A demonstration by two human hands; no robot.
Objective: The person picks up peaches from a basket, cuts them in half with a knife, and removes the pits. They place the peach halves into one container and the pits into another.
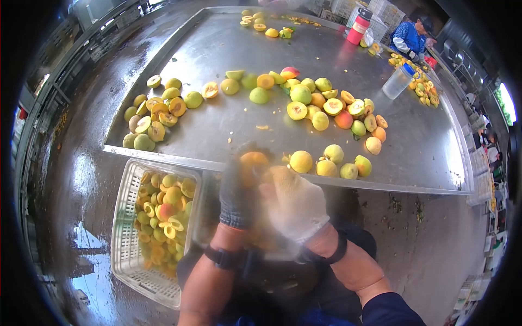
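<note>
Forearms: bare, foremost.
Floor: wet.
Crate: loaded with fruit.
Table: metal, fruit-strewn.
Left hand: grip clamped on orange fruit, near table edge.
Right hand: grip blurred, cannot tell.
Co-worker: far right.

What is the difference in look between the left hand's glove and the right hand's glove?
The left hand wears a dark grey glove, while the right hand wears a white glove. The white glove shows a yellowish stain; on the dark grey glove none can be made out. Both hands look blurred, and both wrists carry a dark band.
</note>
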